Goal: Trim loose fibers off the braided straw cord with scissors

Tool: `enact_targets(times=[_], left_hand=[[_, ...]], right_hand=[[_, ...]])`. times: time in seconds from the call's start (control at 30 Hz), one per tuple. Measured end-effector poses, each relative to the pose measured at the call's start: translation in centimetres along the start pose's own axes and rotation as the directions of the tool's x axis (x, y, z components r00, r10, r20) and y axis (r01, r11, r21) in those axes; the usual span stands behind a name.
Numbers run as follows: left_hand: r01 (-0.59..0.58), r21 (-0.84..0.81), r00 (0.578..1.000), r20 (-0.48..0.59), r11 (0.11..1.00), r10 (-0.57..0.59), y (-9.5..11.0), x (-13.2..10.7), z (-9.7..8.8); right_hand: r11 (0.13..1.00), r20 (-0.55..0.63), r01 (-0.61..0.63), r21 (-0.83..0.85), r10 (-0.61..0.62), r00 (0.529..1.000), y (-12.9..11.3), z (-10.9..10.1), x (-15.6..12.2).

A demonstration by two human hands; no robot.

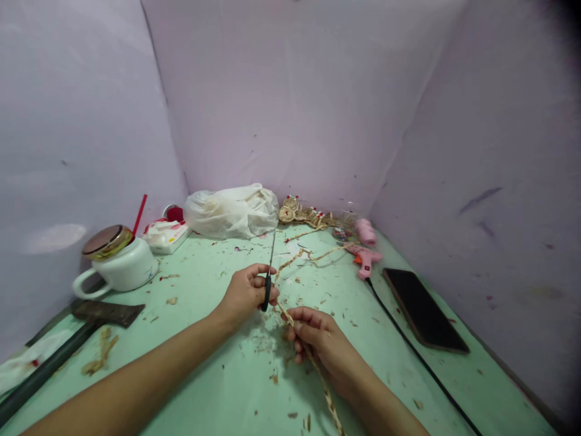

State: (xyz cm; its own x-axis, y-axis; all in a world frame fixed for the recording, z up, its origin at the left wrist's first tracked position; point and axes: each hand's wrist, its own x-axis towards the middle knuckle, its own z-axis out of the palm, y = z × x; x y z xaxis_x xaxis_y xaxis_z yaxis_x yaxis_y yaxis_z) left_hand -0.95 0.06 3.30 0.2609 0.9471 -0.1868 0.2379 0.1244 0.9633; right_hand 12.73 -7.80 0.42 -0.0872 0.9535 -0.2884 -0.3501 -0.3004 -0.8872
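Note:
In the middle of the green tabletop, my left hand (249,292) has its fingers closed on black-handled scissors (267,292), whose thin blade points away from me. My right hand (315,336) pinches a braided straw cord (327,393), just right of the scissors. From that pinch the cord runs down toward the bottom edge and also up past the scissor handles. Beyond my hands a length of straw braid (290,260) lies on the table. Fingertips of both hands are close together, and some of the left fingers are hidden behind the handles.
A pink glue gun (367,259) with a black cable and a phone (424,309) lie right. Left are a white mug (124,266) and a hammer (106,312). A plastic bag (233,212), straw pieces (304,213) and pink thread (365,231) stand at the back. Straw scraps dot the table.

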Motion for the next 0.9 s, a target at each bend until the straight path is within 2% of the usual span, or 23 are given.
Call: enact_targets(times=[0.1,0.27,0.33,0.4,0.47,0.57,0.6,0.63,0.67,0.73,0.8,0.9], left_hand=[[-0.011,0.327,0.995,-0.09,0.945,0.043,-0.3,1.4,-2.1],[0.083,0.608,0.945,-0.299,0.79,0.131,-1.7,3.3,-7.1],[0.108,0.651,0.936,-0.321,0.752,0.144,-2.0,3.3,-7.7],[0.091,0.655,0.944,-0.296,0.751,0.144,-1.9,2.7,-7.0],[0.039,0.62,0.966,-0.223,0.783,0.128,-1.5,1.8,-5.4],[-0.039,0.481,0.998,-0.024,0.876,0.058,-1.0,0.3,-2.4],[-0.056,0.371,0.997,0.07,0.927,0.032,-0.9,-0.1,-1.5],[-0.041,0.176,0.988,0.156,0.984,0.013,-1.0,-0.4,-0.7],[-0.015,0.013,0.979,0.202,1.0,0.012,-1.1,-0.7,-0.1],[0.037,-0.231,0.974,0.226,0.972,0.017,-1.3,-1.0,0.5],[0.053,-0.296,0.982,0.189,0.954,0.004,-1.6,-1.0,0.7],[0.076,-0.308,0.99,0.139,0.948,-0.034,-1.7,-1.0,0.9]], right_hand=[[0.996,-0.058,0.023,0.082,-0.019,0.998,0.1,-0.3,0.3],[0.977,-0.046,0.036,0.209,-0.027,0.999,-0.3,-0.5,0.5],[0.974,-0.034,0.042,0.222,-0.036,0.999,-0.3,-0.4,0.4],[0.974,-0.036,0.047,0.223,-0.04,0.999,-0.3,-0.4,0.3],[0.975,-0.037,0.049,0.218,-0.042,0.998,-0.3,-0.3,0.1],[0.98,-0.011,0.037,0.195,-0.036,0.999,-0.4,-0.2,-0.1],[0.983,0.001,0.028,0.181,-0.029,1.0,-0.5,-0.1,-0.2],[0.986,0.013,0.015,0.166,-0.017,1.0,-0.5,-0.1,-0.2],[0.989,0.029,-0.004,0.145,0.0,1.0,-0.5,-0.1,-0.3],[0.996,0.056,-0.028,0.087,0.023,0.998,-0.4,-0.1,-0.3],[1.0,0.067,-0.019,0.007,0.019,0.998,-0.2,0.0,-0.2],[0.992,0.026,0.041,-0.122,-0.038,0.999,0.1,0.1,-0.1]])
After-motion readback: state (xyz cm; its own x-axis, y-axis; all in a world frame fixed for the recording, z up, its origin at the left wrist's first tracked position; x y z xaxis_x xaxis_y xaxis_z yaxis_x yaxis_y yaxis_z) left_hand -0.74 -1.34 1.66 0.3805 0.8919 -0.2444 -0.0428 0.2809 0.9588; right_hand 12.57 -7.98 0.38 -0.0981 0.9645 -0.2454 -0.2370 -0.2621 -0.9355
